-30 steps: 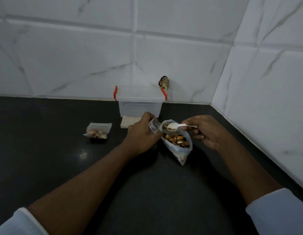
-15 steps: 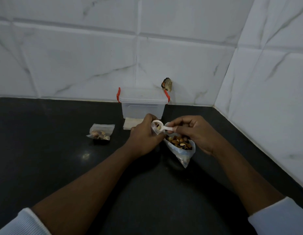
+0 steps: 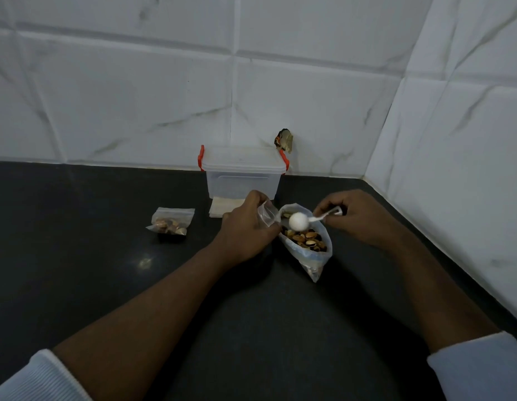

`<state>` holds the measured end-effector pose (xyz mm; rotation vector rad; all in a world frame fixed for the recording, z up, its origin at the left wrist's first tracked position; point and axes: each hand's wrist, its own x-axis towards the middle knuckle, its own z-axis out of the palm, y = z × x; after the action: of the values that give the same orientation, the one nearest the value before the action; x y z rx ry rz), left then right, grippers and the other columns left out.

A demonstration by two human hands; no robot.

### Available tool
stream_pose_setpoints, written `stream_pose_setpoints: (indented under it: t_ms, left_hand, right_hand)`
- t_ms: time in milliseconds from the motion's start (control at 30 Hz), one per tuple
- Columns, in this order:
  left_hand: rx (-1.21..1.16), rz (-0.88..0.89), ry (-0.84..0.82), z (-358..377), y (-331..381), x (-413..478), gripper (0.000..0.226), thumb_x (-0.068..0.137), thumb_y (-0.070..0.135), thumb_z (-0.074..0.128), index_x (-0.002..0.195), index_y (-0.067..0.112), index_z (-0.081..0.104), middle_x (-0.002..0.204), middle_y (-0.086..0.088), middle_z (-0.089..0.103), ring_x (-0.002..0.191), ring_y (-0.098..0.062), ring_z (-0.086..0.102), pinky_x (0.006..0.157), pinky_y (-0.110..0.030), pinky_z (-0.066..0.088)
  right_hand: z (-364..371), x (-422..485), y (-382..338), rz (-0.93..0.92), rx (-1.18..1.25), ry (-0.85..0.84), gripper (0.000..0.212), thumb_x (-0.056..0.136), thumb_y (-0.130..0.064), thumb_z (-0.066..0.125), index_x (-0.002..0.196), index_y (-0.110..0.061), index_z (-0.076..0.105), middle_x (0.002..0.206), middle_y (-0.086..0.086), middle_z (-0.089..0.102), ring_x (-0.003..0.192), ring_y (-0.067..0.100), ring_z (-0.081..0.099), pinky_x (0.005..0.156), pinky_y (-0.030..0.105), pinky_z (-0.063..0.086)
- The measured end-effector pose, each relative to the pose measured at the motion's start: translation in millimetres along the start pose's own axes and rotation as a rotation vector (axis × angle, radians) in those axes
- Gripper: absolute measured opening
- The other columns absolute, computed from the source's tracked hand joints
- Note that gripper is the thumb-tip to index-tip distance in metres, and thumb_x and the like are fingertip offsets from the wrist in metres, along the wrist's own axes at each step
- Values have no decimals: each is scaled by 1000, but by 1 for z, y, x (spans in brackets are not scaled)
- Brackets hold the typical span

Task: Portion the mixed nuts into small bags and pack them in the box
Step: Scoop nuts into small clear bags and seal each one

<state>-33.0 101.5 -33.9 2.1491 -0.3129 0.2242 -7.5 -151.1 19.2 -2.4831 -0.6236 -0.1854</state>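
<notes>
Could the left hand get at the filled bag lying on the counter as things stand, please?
Probably not straight away: the counter between the left hand and the filled bag looks free, but that hand is holding a small clear bag.

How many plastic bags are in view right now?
3: a filled small bag on the counter left of the box; a clear bag pinched in the left hand; the big nut bag beside it. The pale stack before the box may be more bags.
</notes>
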Motion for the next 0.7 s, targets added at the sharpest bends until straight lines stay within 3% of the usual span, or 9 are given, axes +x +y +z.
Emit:
stream_pose_setpoints:
  t_ms: [100,200,300,467,600,700]
  left_hand:
    - [5,-18,-10,0,0,1,42,90,37,72,120,39,42,106,17,60,105,-13,64,104,-54,49]
    - [8,-21,-9,0,1,1,42,91,36,73,120,38,42,107,16,61,106,-13,64,104,-54,49]
    - [9,-22,-8,-1,1,0,42,90,38,72,119,40,42,108,15,62,106,-14,65,104,-55,48]
    - [21,-43,-14,0,4,2,42,91,37,73,120,40,42,111,12,62,107,-15,65,104,-54,49]
    - [31,-36,-7,0,4,1,41,91,37,72,118,40,43,111,11,64,105,-14,65,103,-54,50]
    - [34,-38,-5,0,5,0,40,91,38,72,118,41,42,111,11,65,104,-14,65,104,-56,49]
  right_hand:
    - [11,2,5,53,-83,-48,19,91,-14,70,98,-31,77,95,-16,70,86,-5,61,69,15,38]
    - [13,5,4,34,-89,47,20,93,-12,68,106,-25,78,99,-13,71,91,-4,61,71,13,39]
    - [-2,4,7,16,-55,97,19,91,-11,68,100,-26,78,96,-15,72,90,-4,62,71,16,40]
    - [1,0,10,46,-78,-67,19,91,-15,73,92,-33,76,92,-17,71,87,-4,62,70,18,39]
    - [15,8,8,35,-110,47,21,93,-13,68,105,-27,78,99,-15,71,90,-5,61,71,13,40]
    - [9,6,7,17,-61,126,18,94,-16,66,100,-28,79,92,-19,72,84,-8,62,68,12,40]
